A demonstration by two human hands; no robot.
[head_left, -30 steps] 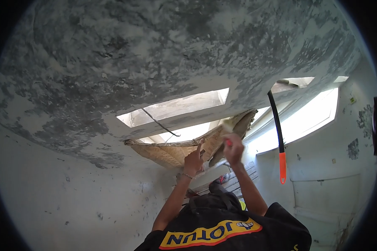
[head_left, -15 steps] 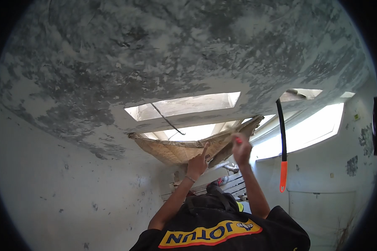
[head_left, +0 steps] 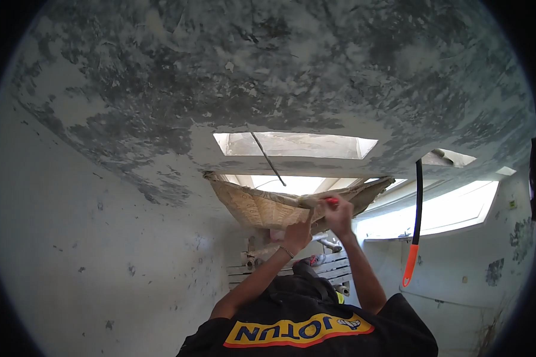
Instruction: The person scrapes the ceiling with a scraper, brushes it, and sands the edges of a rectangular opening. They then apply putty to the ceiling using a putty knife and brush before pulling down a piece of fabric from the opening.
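A tan, patterned sheet (head_left: pixel 256 207) with a rough folded edge hangs in a sagging shape below the ceiling openings. My left hand (head_left: pixel 298 234) is raised at its lower middle, index finger stretched up along the sheet, and no object shows in it. Close beside it on the right, my right hand (head_left: pixel 339 219) is closed around a red-handled tool (head_left: pixel 332 201), held at the sheet's upper edge. The tool's working end is blurred against the sheet.
The patchy grey-and-white ceiling (head_left: pixel 280 71) has a rectangular opening (head_left: pixel 298 144) with a dark rod (head_left: pixel 268 159) hanging by it. A black strip with an orange end (head_left: pixel 410 265) hangs at right, near a bright window (head_left: pixel 441 211). Pale wooden slats (head_left: pixel 333 268) lie below.
The view has shifted, so the sheet and openings sit further right. My right hand has come closer to my left hand, bringing the red-handled tool to the sheet's edge.
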